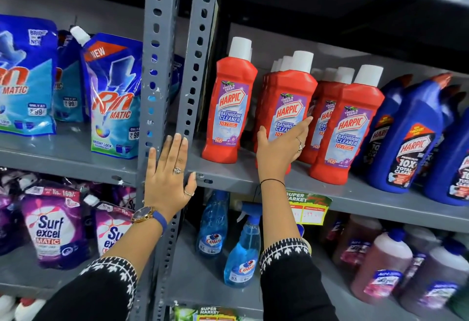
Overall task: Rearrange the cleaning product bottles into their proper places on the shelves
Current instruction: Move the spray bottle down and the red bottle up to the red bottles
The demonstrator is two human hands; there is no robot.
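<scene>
Red Harpic bathroom cleaner bottles with white caps stand in rows on the grey middle shelf (228, 178). One red bottle (229, 102) stands alone at the left. My right hand (281, 148) wraps around the lower front of the second red bottle (288, 97), thumb on its left side and fingers across its label. More red bottles (347, 128) stand to its right, then blue Harpic toilet cleaner bottles (408, 138). My left hand (168, 173) lies flat with fingers apart against the grey upright post (162, 41), holding nothing.
Blue Rin Matic pouches (114, 97) fill the left shelf, purple Surf Excel pouches (55, 227) below them. Blue Colin spray bottles (243, 249) and brownish floor cleaner bottles (383, 265) stand on the lower right shelf. A yellow-green price tag (308, 209) hangs from the shelf edge.
</scene>
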